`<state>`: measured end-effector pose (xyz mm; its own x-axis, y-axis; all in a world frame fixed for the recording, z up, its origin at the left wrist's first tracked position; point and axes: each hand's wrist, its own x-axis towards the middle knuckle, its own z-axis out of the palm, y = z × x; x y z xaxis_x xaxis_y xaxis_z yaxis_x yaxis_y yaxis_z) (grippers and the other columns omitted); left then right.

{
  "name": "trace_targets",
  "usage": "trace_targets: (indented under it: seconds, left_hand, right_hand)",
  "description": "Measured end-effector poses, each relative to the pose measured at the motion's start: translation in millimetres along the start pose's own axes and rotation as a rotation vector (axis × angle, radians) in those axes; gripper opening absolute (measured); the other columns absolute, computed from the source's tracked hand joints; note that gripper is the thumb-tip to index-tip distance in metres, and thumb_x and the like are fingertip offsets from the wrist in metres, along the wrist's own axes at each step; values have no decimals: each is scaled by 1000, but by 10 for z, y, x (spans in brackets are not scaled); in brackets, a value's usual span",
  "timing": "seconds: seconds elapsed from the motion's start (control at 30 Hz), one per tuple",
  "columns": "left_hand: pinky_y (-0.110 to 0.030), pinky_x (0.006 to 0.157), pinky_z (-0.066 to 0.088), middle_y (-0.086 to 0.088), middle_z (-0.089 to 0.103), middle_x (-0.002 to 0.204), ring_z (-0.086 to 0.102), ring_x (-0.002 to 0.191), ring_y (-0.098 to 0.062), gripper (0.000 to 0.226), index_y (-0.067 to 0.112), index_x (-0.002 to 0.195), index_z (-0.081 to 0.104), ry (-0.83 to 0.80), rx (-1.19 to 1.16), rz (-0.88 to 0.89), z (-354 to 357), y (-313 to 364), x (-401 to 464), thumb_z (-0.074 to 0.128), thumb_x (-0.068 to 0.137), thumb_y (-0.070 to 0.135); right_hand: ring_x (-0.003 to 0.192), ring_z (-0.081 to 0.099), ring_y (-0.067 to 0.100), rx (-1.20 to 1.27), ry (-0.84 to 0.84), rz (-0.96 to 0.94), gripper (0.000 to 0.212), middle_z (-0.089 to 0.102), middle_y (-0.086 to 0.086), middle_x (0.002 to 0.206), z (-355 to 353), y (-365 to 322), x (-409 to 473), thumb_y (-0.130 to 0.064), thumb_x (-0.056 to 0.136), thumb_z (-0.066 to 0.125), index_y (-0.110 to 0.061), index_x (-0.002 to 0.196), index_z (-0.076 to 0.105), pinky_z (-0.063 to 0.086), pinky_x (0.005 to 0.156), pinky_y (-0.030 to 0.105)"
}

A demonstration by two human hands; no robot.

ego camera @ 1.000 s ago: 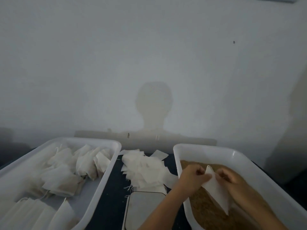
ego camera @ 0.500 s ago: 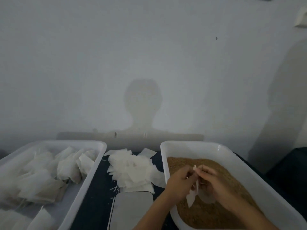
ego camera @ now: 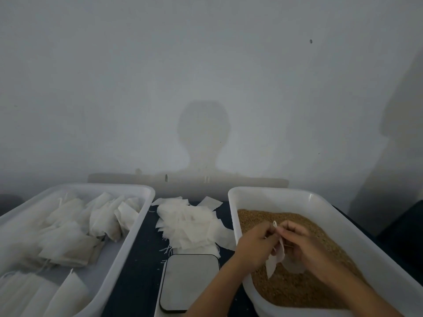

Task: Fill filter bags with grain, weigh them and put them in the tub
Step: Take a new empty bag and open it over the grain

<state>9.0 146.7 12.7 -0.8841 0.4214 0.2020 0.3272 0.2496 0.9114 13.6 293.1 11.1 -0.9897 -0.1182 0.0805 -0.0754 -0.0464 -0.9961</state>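
A: What sits left of the scale (ego camera: pixel 191 281)?
B: A white tub (ego camera: pixel 128 236) of filled filter bags (ego camera: pixel 68 234). Behind the scale lies a heap of empty bags (ego camera: pixel 190 223).
A: And right of the scale?
B: A white tub of grain (ego camera: pixel 304 287). Above it the left hand (ego camera: pixel 257 244) and the right hand (ego camera: pixel 306 247) both pinch one filter bag (ego camera: pixel 275 257) at its top edge; it hangs, probably touching the grain.
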Motion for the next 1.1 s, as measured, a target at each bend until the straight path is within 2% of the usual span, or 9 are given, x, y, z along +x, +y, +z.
trace_targets:
  seconds: [0.2, 0.37, 0.47, 0.57, 0.67, 0.8, 0.9, 1.0, 1.1]
  left_hand:
    - [-42, 80, 50, -3, 59, 81, 57, 76, -19, 7, 15, 86, 53, 10, -10, -16, -2, -14, -2, 49, 91, 16]
    - [-37, 80, 49, 5, 57, 81, 60, 80, -18, 8, 21, 82, 51, 30, 139, 19, 6, -26, -6, 51, 90, 22]
    - [-35, 77, 49, 2, 58, 86, 62, 87, -23, 10, 15, 92, 56, 29, 229, 49, 6, -19, -9, 53, 89, 25]
    - [-35, 76, 49, -4, 62, 88, 62, 88, -25, 12, 13, 92, 55, 25, 250, 47, 18, -32, -5, 55, 89, 25]
    - [-29, 68, 45, -4, 57, 82, 57, 76, -22, 9, 16, 87, 47, 67, 256, 54, 34, -61, 7, 56, 89, 19]
    - [-19, 54, 31, 1, 45, 72, 41, 60, -11, 15, 14, 88, 39, 148, 265, 98, 29, -83, 12, 51, 89, 5]
    - [-9, 51, 30, 3, 48, 70, 41, 56, -4, 15, 15, 90, 52, 132, 274, 159, 26, -60, 17, 47, 90, 1]
    - [-8, 63, 35, -4, 62, 89, 49, 73, -2, 25, 7, 93, 67, 106, 444, 194, 48, -76, 33, 42, 93, 5]
    - [-29, 80, 44, -6, 52, 99, 48, 88, -17, 30, 6, 87, 63, 51, 491, 150, 114, -89, 27, 41, 97, 23]
  right_hand:
    - [56, 60, 23, -12, -2, 6, 16, 59, 13, 64, -23, 18, 14, -16, 78, 60, -1, 74, 57, 50, 49, 25]
    - [56, 60, 21, -62, 14, -10, 13, 59, 13, 66, -37, 25, 5, -6, 86, 54, -3, 74, 58, 50, 49, 26]
    - [57, 63, 20, -163, 44, -28, 15, 65, 12, 70, -18, 20, -25, -17, 79, 64, -5, 80, 56, 49, 48, 23]
    - [57, 65, 20, -278, 112, -37, 7, 68, 12, 72, -10, 22, -34, -2, 87, 59, -4, 88, 53, 49, 47, 22]
    - [59, 65, 19, -425, 171, -34, 11, 69, 12, 79, -10, 8, -54, 3, 90, 52, -8, 92, 51, 50, 49, 23]
    - [47, 55, 9, -626, 233, -18, 16, 67, 3, 75, -16, 19, -82, -2, 90, 53, -17, 90, 49, 39, 43, 18]
    - [51, 53, 18, -640, 278, 24, 15, 64, 8, 73, -16, 14, -61, -5, 90, 55, -18, 91, 49, 40, 47, 25]
    - [45, 53, 14, -595, 287, 55, 15, 61, 6, 65, -26, 13, -44, -3, 89, 54, -17, 91, 50, 40, 43, 23]
    - [38, 53, 7, -533, 339, 87, 13, 58, 4, 58, -56, 30, -42, 0, 87, 54, -13, 90, 51, 41, 39, 21]
